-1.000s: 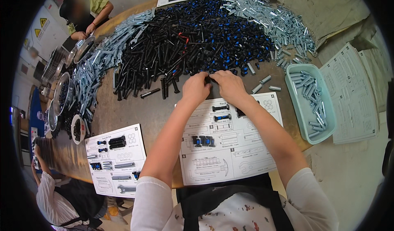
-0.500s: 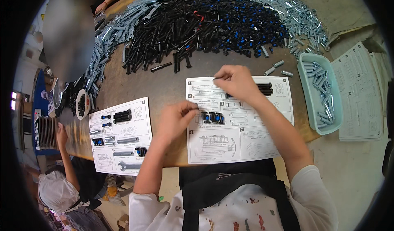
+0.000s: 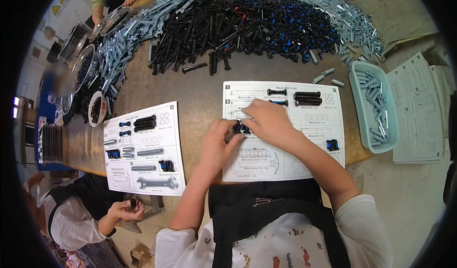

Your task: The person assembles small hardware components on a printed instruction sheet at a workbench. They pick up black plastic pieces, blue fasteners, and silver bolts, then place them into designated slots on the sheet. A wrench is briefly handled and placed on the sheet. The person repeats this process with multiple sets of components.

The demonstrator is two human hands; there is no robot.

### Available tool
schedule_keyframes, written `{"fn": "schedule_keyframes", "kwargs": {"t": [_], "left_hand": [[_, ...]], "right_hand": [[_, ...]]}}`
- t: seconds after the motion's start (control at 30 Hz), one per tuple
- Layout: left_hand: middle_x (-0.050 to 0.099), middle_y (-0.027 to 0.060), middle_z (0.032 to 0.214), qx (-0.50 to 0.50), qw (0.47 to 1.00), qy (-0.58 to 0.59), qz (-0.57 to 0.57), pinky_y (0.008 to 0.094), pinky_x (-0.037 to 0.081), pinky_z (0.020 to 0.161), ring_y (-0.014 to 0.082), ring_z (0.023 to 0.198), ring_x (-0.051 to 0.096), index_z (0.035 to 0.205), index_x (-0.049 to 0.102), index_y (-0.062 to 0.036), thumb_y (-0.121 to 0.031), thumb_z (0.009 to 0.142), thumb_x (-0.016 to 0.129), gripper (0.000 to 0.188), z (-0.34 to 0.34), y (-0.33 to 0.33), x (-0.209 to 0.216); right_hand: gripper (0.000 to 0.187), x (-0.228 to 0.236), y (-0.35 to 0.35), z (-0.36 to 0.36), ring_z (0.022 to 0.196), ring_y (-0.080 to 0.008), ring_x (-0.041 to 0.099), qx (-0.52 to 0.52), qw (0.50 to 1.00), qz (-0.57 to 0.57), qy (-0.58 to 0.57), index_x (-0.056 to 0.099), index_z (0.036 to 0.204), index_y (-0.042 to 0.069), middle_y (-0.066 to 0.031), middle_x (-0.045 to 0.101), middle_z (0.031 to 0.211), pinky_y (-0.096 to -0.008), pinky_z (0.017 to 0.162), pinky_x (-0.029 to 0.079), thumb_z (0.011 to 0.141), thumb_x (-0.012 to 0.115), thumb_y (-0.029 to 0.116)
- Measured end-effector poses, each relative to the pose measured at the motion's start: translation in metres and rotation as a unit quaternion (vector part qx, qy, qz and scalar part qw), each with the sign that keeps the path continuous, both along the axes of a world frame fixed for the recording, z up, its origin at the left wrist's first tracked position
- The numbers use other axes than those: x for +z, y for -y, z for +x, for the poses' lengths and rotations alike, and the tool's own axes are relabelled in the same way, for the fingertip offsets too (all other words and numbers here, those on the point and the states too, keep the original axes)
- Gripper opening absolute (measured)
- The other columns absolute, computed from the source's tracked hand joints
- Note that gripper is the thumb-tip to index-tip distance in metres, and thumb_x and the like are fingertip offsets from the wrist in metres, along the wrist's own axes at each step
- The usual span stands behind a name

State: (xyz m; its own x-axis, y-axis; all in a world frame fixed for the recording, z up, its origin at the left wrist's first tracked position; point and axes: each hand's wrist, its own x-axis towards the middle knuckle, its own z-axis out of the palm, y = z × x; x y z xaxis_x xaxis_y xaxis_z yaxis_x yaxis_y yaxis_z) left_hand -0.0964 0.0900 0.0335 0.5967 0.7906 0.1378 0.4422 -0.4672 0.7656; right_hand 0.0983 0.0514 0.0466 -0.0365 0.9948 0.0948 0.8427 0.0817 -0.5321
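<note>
My left hand [image 3: 217, 143] and right hand [image 3: 271, 123] have their fingertips at the short black-and-blue bolts [image 3: 237, 126], near 9 o'clock on the printed sheet [image 3: 333, 165]; I cannot tell whether either grip is closed on them. Long black bolts [image 3: 308, 100] lie at 1 o'clock on the sheet; the pale teal tray [image 3: 362, 120] sits beyond it toward 3 o'clock.

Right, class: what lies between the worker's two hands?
In the head view, a few short black-and-blue bolts sit between the left hand and the right hand, over the printed sheet; whether gripped is unclear.
</note>
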Motion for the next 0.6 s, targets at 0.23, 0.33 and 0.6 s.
{"fn": "schedule_keyframes", "kwargs": {"t": [0.23,0.33,0.6], "left_hand": [[0.063,0.0123,0.111,-0.100,0.993,-0.064,0.026,0.0372,0.054,0.077,0.0293,0.090,0.066,0.115,0.063,-0.0030,-0.014,0.077,0.078,0.042,0.013,-0.017,0.012],[0.064,0.0116,0.106,-0.117,0.990,-0.076,0.025,0.0364,0.054,0.075,0.0295,0.086,0.066,0.113,0.065,-0.0027,-0.014,0.077,0.077,0.040,0.017,-0.021,0.008],[0.064,0.0093,0.099,-0.097,0.995,-0.028,0.016,0.0343,0.052,0.067,0.0247,0.073,0.063,0.109,0.066,-0.0028,-0.013,0.077,0.078,0.035,0.014,-0.017,-0.005]], "right_hand": [[0.041,-0.003,0.040,0.000,0.091,-0.0297,0.065,-0.045,0.999,-0.023,0.003,0.062,0.113,0.004,-0.0105,0.060,0.099,-0.0408,0.075,0.052,0.077,0.077,0.019],[0.038,-0.012,0.037,0.002,0.086,-0.0296,0.065,-0.021,1.000,-0.008,-0.011,0.063,0.110,0.005,-0.0100,0.060,0.097,-0.0404,0.072,0.052,0.077,0.076,0.018],[0.032,-0.018,0.039,0.003,0.085,-0.0279,0.065,-0.017,0.999,0.027,-0.008,0.063,0.108,0.008,-0.0080,0.058,0.096,-0.0397,0.071,0.053,0.079,0.075,0.018]]}}
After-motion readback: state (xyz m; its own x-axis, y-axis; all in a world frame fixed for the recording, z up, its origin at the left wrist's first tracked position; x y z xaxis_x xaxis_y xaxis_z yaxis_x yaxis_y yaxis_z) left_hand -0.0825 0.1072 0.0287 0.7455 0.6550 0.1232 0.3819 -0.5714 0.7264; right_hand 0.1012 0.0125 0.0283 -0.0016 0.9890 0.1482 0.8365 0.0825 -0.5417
